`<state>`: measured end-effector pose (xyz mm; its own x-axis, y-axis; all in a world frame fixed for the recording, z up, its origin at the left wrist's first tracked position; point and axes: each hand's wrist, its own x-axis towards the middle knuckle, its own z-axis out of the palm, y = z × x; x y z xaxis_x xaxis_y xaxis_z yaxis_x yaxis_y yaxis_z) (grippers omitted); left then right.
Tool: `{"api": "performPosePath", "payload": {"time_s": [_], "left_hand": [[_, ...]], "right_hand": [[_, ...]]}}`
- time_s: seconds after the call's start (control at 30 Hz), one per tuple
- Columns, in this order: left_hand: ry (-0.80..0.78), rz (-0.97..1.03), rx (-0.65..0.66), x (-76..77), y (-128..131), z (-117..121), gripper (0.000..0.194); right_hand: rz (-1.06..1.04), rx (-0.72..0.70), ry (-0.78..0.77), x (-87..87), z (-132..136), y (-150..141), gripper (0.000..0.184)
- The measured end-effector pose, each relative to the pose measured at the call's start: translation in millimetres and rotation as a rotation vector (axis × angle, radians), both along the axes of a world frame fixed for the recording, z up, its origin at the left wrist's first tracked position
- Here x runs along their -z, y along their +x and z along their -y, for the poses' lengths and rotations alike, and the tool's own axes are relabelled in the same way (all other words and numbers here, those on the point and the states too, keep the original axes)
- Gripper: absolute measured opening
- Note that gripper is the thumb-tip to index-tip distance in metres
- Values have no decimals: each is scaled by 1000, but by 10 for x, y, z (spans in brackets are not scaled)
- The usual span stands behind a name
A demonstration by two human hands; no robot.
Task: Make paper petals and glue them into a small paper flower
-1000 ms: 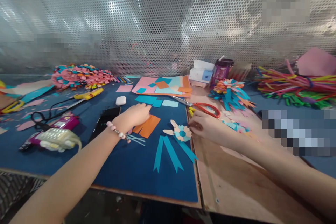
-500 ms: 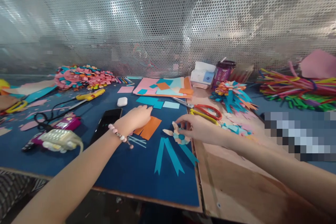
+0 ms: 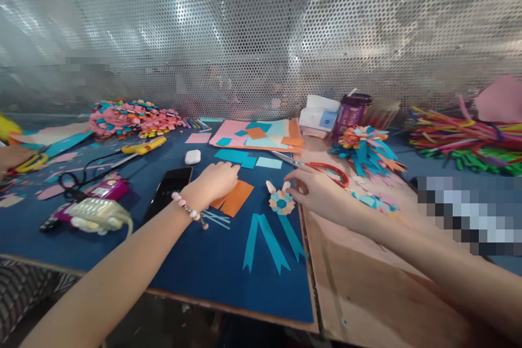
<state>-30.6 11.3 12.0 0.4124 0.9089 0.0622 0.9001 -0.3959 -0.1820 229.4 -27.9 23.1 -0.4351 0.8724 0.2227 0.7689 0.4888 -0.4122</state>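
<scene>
My left hand (image 3: 218,179), a beaded bracelet at its wrist, rests on the blue table beside orange paper strips (image 3: 236,198). Its fingers are curled closely together, and their undersides are hidden. At the joint with the bare wood my right hand (image 3: 314,187) is open, thumb and fingers apart. Its fingertips are right at the edge of a small peach and teal paper rosette (image 3: 281,202) with two pale, ear-like points; whether they touch it I cannot tell. Below the rosette lie teal notched paper ribbons (image 3: 267,239). Thin pale blue strips (image 3: 218,220) lie by my left wrist.
Red-handled scissors (image 3: 330,171) lie behind my right hand. A black phone (image 3: 169,190) and a glue gun (image 3: 89,212) are at left. Paper sheets (image 3: 228,130), a tissue pack (image 3: 318,117) and a lidded cup (image 3: 350,114) stand behind. Another person's hand (image 3: 10,157) holds yellow-handled scissors (image 3: 35,163).
The paper rosette has turned, so its ear-like points now face away from me and its face shows more fully. My right hand has drawn slightly back from it. My left hand stays put.
</scene>
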Motion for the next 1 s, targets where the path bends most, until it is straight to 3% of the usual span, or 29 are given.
{"api": "performPosePath", "payload": {"time_s": [0.13,0.23,0.43,0.87,1.0], "left_hand": [[63,290,45,-105,188,83,32],[-55,520,98,-97,373,147,34],[-226,745,93,32,598,194,31],[-250,806,20,4,656,158,28],[-278,944,49,-66,648,174,26]], "right_hand": [[16,54,54,79,75,-17,29],[-6,66,29,186,116,-35,30],[-95,51,73,356,86,-83,42],[-163,73,209,444,117,-104,50],[-349,108,207,466,115,-109,65]]}}
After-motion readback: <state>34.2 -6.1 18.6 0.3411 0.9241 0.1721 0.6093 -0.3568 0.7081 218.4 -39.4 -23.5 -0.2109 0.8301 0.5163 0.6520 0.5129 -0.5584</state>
